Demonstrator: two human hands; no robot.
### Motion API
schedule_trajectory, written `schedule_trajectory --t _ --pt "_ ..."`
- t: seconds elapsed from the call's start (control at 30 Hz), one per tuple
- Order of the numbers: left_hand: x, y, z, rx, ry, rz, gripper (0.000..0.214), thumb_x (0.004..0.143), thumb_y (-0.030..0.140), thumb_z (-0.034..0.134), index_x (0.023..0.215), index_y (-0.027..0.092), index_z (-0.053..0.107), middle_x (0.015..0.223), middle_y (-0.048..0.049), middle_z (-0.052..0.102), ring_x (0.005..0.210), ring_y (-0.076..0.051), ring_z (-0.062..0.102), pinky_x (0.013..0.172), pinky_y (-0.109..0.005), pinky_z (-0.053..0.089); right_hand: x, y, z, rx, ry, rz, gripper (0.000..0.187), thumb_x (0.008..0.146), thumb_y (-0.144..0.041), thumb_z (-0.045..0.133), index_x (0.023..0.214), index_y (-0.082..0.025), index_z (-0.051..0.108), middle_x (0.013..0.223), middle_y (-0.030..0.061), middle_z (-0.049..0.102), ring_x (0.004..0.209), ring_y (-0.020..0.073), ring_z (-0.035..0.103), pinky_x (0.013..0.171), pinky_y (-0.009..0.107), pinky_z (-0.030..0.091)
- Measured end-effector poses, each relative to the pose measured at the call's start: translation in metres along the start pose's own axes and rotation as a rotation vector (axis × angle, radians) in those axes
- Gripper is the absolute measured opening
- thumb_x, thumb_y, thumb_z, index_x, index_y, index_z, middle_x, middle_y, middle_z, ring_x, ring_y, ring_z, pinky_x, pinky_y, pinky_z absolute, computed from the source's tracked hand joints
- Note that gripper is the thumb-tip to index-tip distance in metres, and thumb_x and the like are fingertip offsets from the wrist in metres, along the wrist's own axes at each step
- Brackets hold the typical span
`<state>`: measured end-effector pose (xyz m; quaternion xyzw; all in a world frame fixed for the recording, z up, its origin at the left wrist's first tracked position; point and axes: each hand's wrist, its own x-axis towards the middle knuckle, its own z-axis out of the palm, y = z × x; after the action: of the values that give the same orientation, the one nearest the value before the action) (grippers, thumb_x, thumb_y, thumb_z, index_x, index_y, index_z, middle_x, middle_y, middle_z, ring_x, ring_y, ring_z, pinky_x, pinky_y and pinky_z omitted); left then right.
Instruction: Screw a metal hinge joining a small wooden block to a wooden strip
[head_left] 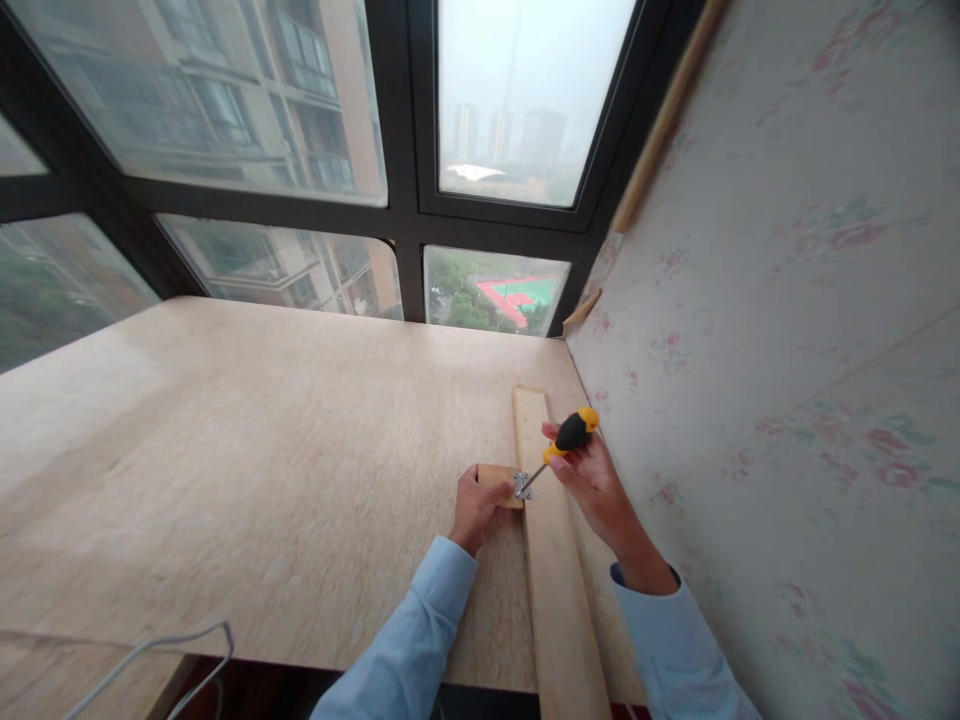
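Observation:
My right hand (592, 480) is closed around a yellow and black screwdriver (575, 432), tilted with its shaft pointing down and left. The tip meets a small metal hinge (522, 486) that bridges a short wooden block (496, 474) and a long wooden board (559, 570). With its fingers around the block's left end, my left hand (478, 505) grips the block, its thumb lying near the hinge. The block butts against the board's left side. Any screw under the tip is too small to make out.
The board lies on a pale marble-patterned sill (300, 430) and overhangs its front edge. A floral-papered wall (750, 400) rises close on the right. Dark-framed windows (409, 220) stand behind. A white cable (165, 640) loops at the front left.

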<state>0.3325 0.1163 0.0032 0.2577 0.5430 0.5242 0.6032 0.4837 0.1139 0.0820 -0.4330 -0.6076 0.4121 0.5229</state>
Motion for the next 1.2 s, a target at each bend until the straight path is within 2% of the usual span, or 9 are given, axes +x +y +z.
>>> schedule_trajectory --t 0.17,0.27,0.37,0.53,0.7,0.83,0.93,1.1,1.2 --pt "0.0007 -0.0013 0.0 -0.021 0.007 0.003 0.033 0.051 0.018 0.077 0.08 0.012 0.061 0.071 -0.0049 0.068 0.06 -0.018 0.064 0.048 -0.024 0.049 -0.0011 -0.0023 -0.0023 0.068 -0.034 0.049 0.041 0.086 -0.043 0.063 0.12 -0.025 0.052 0.121 0.0103 0.065 0.114 0.024 0.061 0.098 0.043 0.049" --pt "0.0009 -0.0017 0.0001 -0.037 0.006 0.007 0.033 0.05 0.017 0.077 0.079 0.013 0.06 0.07 -0.0036 0.068 0.059 -0.017 0.063 0.048 -0.024 0.049 -0.0016 -0.0017 -0.0016 -0.122 0.116 0.035 0.052 0.076 -0.045 0.073 0.12 -0.025 0.054 0.109 0.0093 0.069 0.102 0.0263 0.065 0.094 0.048 0.051" --pt "0.0001 -0.0007 0.0005 -0.028 0.01 -0.005 0.033 0.051 0.016 0.076 0.079 0.013 0.06 0.069 -0.0031 0.067 0.059 -0.017 0.063 0.047 -0.024 0.049 -0.0026 -0.0005 0.0016 -0.308 0.253 -0.034 0.067 0.065 -0.043 0.083 0.122 -0.023 0.055 0.113 0.0108 0.066 0.105 0.0294 0.062 0.1 0.053 0.045" --pt "-0.0009 0.0001 0.0009 -0.014 0.008 0.006 0.032 0.052 0.015 0.075 0.079 0.013 0.06 0.07 -0.004 0.068 0.059 -0.018 0.064 0.047 -0.024 0.049 -0.005 0.0022 0.0052 -0.003 0.091 -0.032 0.063 0.081 -0.041 0.07 0.135 -0.03 0.04 0.126 0.0087 0.061 0.117 0.0227 0.058 0.103 0.045 0.045" --pt "0.0003 -0.0013 0.001 -0.005 0.024 0.011 0.033 0.052 0.015 0.075 0.081 0.012 0.059 0.072 -0.0044 0.068 0.059 -0.018 0.064 0.046 -0.025 0.049 -0.006 -0.0008 -0.0002 0.066 -0.014 0.046 0.047 0.083 -0.041 0.068 0.124 -0.028 0.05 0.124 0.0087 0.064 0.115 0.0228 0.061 0.099 0.042 0.049" --pt "0.0013 -0.0026 0.001 -0.022 0.018 0.013 0.034 0.052 0.015 0.075 0.082 0.012 0.059 0.072 -0.0042 0.068 0.059 -0.018 0.064 0.047 -0.025 0.05 -0.0048 -0.0011 -0.0005 -0.235 0.186 0.051 0.06 0.068 -0.043 0.08 0.12 -0.023 0.057 0.099 0.0071 0.069 0.09 0.0252 0.066 0.089 0.047 0.053" --pt "0.0019 -0.0043 0.0004 -0.024 0.017 0.012 0.034 0.053 0.016 0.076 0.082 0.012 0.059 0.073 -0.0047 0.068 0.059 -0.018 0.064 0.047 -0.025 0.05 -0.004 0.002 0.0026 -0.33 0.28 0.025 0.066 0.064 -0.045 0.082 0.12 -0.021 0.057 0.098 0.0079 0.067 0.089 0.0256 0.064 0.09 0.048 0.052" --pt "0.003 -0.0061 0.0004 -0.041 0.005 0.014 0.035 0.053 0.015 0.075 0.083 0.012 0.059 0.075 -0.0061 0.069 0.06 -0.018 0.064 0.048 -0.025 0.051 -0.006 0.0038 0.0014 0.041 0.066 0.003 0.055 0.08 -0.041 0.07 0.128 -0.029 0.045 0.125 0.0088 0.061 0.119 0.0227 0.057 0.101 0.041 0.046" --pt "0.0035 -0.0059 0.0015 -0.054 0.014 0.014 0.035 0.051 0.015 0.075 0.082 0.011 0.059 0.074 -0.0062 0.069 0.061 -0.019 0.065 0.048 -0.026 0.051 -0.0078 0.0015 -0.0041 0.072 -0.004 0.035 0.048 0.084 -0.042 0.066 0.125 -0.028 0.047 0.127 0.0094 0.062 0.119 0.0231 0.058 0.101 0.042 0.047"
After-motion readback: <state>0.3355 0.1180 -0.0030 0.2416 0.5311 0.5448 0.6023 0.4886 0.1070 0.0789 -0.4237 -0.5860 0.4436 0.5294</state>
